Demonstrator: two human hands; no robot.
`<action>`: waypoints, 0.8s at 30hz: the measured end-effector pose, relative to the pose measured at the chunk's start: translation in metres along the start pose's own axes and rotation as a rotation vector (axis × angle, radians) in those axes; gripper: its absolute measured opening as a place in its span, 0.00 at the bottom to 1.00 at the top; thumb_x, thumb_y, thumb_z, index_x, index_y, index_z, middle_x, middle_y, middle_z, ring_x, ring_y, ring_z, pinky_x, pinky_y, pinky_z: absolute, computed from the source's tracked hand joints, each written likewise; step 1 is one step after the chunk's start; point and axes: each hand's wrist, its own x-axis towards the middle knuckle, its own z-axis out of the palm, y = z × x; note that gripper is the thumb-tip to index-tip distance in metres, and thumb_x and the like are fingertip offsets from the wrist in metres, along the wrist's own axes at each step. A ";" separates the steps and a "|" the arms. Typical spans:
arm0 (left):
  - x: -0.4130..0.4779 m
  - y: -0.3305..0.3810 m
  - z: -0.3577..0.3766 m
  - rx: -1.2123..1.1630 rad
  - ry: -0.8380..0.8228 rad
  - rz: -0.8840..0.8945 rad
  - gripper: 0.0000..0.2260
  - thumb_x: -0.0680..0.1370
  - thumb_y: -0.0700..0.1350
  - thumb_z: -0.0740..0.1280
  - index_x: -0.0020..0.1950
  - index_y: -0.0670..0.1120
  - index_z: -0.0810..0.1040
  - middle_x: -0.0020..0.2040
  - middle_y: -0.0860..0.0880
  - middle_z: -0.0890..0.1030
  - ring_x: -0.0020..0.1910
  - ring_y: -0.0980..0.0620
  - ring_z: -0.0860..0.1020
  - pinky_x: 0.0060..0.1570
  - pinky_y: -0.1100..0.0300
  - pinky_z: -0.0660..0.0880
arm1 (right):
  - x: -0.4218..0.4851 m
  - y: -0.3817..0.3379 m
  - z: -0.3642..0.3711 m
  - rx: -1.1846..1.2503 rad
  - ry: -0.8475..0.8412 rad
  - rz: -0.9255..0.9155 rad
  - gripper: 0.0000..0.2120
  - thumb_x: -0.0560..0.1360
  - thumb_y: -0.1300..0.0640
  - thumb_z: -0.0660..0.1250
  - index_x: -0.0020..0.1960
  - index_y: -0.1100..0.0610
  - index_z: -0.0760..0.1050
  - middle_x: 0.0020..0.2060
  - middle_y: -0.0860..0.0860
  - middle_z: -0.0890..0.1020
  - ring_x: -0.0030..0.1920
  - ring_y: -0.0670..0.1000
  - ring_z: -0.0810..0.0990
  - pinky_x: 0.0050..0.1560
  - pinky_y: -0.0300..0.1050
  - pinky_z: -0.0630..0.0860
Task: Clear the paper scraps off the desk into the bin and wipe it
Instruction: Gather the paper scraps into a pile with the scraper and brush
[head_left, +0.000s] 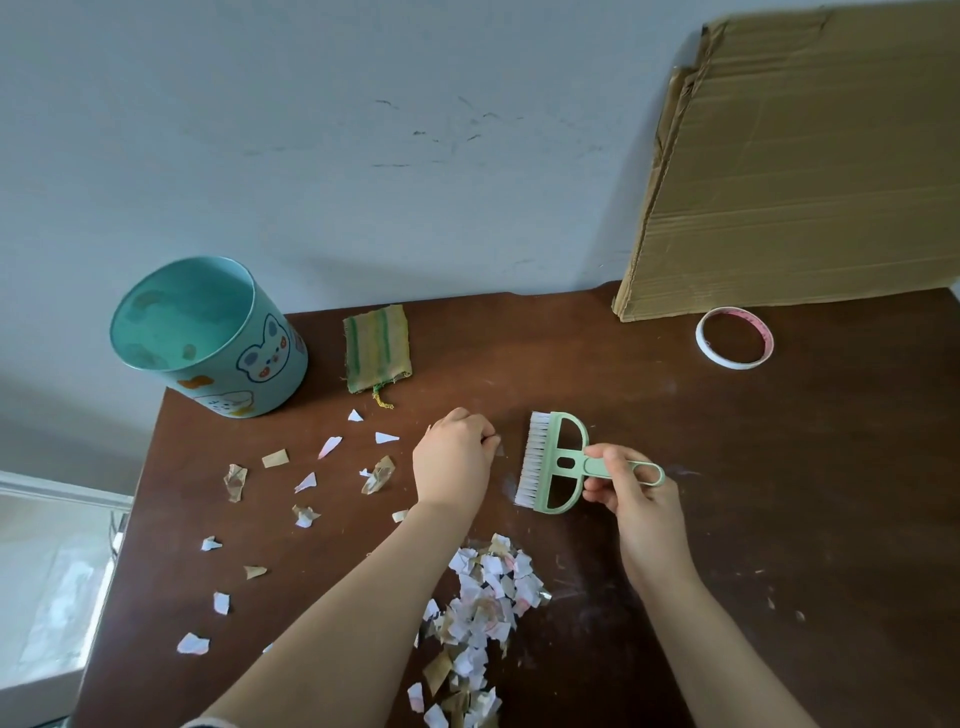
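**Scraps heaped at lower centre, brush in the right hand**

Heaped at the lower centre of the frame, on the dark brown wooden bench (779, 467): torn white and tan paper scraps (483, 613). More loose scraps (306, 483) scattered across the left half of the bench, mostly apart from one another. Just above the heap, the left hand (454, 457), knuckles up, fingers (480, 439) curled and pinching a small brown scrap (499, 450) down at the bench. Immediately right of it, the right hand (634, 499), fingers wrapped round the handle of a pale green plastic hand brush (556, 462), white bristles facing the left hand. At the upper left corner of the bench, a round teal bin with cartoon bear prints (208, 338), upright, mouth open. Right of the bin, a green-and-yellow striped cloth (376, 348) lying flat. Toward the upper right, a white roll of tape (735, 338) flat on the bench, near a sheet of brown corrugated cardboard (800, 171) leaning on the grey wall.
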 end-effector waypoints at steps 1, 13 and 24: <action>0.001 0.000 0.000 0.002 -0.007 0.003 0.06 0.76 0.48 0.66 0.43 0.50 0.81 0.44 0.54 0.76 0.44 0.51 0.76 0.37 0.62 0.63 | -0.001 0.000 0.000 0.000 0.002 0.003 0.12 0.78 0.55 0.62 0.41 0.49 0.83 0.39 0.45 0.84 0.35 0.43 0.80 0.44 0.43 0.78; 0.000 -0.006 -0.005 -0.057 -0.015 0.020 0.08 0.76 0.49 0.67 0.53 0.48 0.78 0.50 0.52 0.77 0.45 0.51 0.78 0.41 0.57 0.75 | -0.002 -0.003 -0.001 0.010 -0.001 -0.013 0.13 0.78 0.56 0.62 0.40 0.49 0.83 0.39 0.46 0.84 0.35 0.43 0.79 0.40 0.38 0.78; 0.004 -0.005 -0.005 -0.057 -0.044 0.015 0.04 0.76 0.45 0.66 0.45 0.49 0.81 0.46 0.53 0.77 0.41 0.51 0.77 0.34 0.62 0.69 | -0.004 -0.004 0.000 0.044 0.020 -0.015 0.13 0.78 0.57 0.63 0.39 0.50 0.83 0.39 0.47 0.84 0.35 0.43 0.79 0.37 0.35 0.77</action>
